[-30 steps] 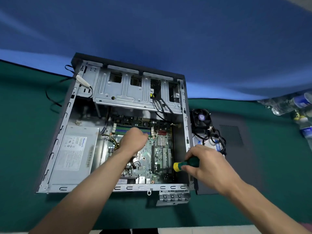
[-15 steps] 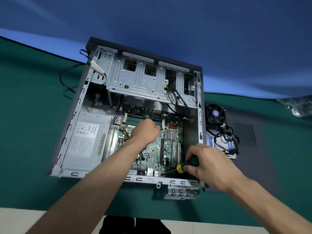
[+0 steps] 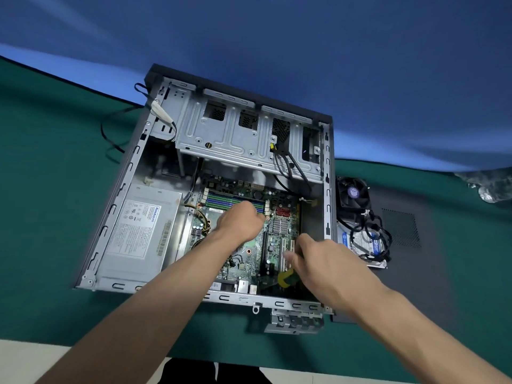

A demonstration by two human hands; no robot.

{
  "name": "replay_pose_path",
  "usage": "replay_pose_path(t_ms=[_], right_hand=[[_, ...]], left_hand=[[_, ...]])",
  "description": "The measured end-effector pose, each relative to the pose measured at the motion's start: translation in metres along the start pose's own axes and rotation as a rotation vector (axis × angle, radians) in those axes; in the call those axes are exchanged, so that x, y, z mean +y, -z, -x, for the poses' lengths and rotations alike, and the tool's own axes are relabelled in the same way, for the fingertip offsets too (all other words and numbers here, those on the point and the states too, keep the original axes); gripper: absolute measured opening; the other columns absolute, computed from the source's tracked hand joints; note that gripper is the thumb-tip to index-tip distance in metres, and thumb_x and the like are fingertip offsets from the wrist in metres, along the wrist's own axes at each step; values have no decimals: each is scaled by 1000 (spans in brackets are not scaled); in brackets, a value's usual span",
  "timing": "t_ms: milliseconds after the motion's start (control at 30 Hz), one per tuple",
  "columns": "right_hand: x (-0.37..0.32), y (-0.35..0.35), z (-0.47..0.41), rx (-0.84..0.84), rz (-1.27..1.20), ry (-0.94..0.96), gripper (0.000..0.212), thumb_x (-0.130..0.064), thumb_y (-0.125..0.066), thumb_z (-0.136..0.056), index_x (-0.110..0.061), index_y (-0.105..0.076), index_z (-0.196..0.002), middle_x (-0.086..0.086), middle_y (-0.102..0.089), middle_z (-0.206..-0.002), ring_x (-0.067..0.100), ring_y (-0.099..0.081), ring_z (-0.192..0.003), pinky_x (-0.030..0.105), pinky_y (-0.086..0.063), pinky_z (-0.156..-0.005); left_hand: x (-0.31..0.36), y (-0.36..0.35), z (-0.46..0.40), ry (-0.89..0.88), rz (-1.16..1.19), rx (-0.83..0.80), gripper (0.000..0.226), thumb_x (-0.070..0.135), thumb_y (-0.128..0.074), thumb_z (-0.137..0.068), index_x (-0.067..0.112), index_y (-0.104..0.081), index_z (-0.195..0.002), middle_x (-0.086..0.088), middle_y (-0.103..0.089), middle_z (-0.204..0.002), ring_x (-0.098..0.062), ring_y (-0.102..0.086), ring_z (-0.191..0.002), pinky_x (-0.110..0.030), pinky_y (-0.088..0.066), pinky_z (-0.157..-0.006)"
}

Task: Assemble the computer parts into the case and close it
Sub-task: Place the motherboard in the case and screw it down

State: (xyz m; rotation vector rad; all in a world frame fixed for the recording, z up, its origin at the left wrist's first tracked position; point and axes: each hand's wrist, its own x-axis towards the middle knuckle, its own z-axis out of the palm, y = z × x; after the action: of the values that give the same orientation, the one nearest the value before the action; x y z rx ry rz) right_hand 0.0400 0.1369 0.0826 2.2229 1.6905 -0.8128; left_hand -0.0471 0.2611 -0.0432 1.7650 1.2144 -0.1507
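Open computer case (image 3: 116, 206): lying on its side on a green table cover (image 3: 41, 189), lid off, interior facing up.

Motherboard (image 3: 249, 245): sitting flat on the case floor, right of centre.

Power supply (image 3: 141, 228): grey box with a white label, sitting in the near-left corner of the case, just beside the motherboard.

Drive cage (image 3: 243, 139): bare metal, spanning the far end of the case, with black cables hanging from its right side.

Left hand (image 3: 239, 221): resting on the middle of the motherboard, fingers curling under toward the memory slots; whether they are pinching anything cannot be told.

Right hand (image 3: 329, 264): hovering over the near-right part of the motherboard, blurred, fingers spreading loosely.

Screwdriver (image 3: 288, 278): yellow and green handle showing just under the right palm, near the board's front edge; whether the hand is actually gripping it cannot be told.

Side panel (image 3: 443, 245): dark, lying flat on the cover to the right of the case.

Cooling fan (image 3: 353, 194): black, resting on the panel's far-left corner, touching the case wall.

Hard drive (image 3: 363, 242): lying just in front of the fan, with black cables tangling over it.
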Motion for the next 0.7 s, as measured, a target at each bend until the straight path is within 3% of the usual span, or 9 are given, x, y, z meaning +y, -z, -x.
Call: replay_pose_path(t_ms=[133,233,267,367,500,600,700], right_hand=[[-3,5,0,-138,-170,-27,44,-38,-53,-91,-26,-30,-127,1,-52,-117,23,-54,-93,32,-42,-78],[-5,0,1,-29,-76,-24,24,-42,-43,-97,-21,-37,-108,6,-59,-103,28,-58,-86,36,-45,-72],[-4,-1,0,1,-48,-45,26,-46,-40,-98,-20,-37,-104,7,-61,-97,29,-58,-84,36,-44,-69],[-2,4,0,-87,-91,-73,33,-41,-47,-95,-23,-32,-119,3,-52,-104,24,-50,-84,32,-38,-71],[0,4,2,-52,-41,-93,26,-44,-40,-99,-20,-37,-108,8,-62,-102,29,-58,-87,33,-41,-69],[-2,5,5,-118,-113,-90,36,-40,-50,-95,-24,-35,-122,1,-52,-108,23,-54,-91,32,-40,-75],[-5,-1,7,-44,-62,-111,27,-44,-42,-98,-18,-44,-105,6,-59,-102,28,-58,-90,34,-43,-72]], left_hand=[[2,1,2,10,11,-7,39,27,-49,-96,16,-40,-60,2,-33,-52,-18,-39,-52,-31,-47,-67],[3,1,2,7,11,-15,41,27,-49,-96,16,-38,-58,2,-32,-52,-19,-37,-51,-30,-43,-65],[3,1,2,7,12,-17,41,27,-49,-96,16,-38,-58,2,-32,-53,-19,-36,-52,-30,-43,-65],[1,1,1,5,13,-17,41,27,-49,-96,16,-37,-59,1,-31,-53,-19,-36,-52,-30,-44,-66],[0,2,-2,7,33,-9,42,26,-49,-96,17,-36,-57,2,-31,-52,-18,-34,-49,-30,-43,-65],[0,2,-2,11,37,5,43,27,-49,-96,16,-37,-57,2,-32,-51,-18,-36,-48,-31,-46,-66],[1,2,-2,9,36,-2,43,27,-49,-96,16,-37,-56,2,-32,-50,-18,-36,-46,-32,-48,-67]])
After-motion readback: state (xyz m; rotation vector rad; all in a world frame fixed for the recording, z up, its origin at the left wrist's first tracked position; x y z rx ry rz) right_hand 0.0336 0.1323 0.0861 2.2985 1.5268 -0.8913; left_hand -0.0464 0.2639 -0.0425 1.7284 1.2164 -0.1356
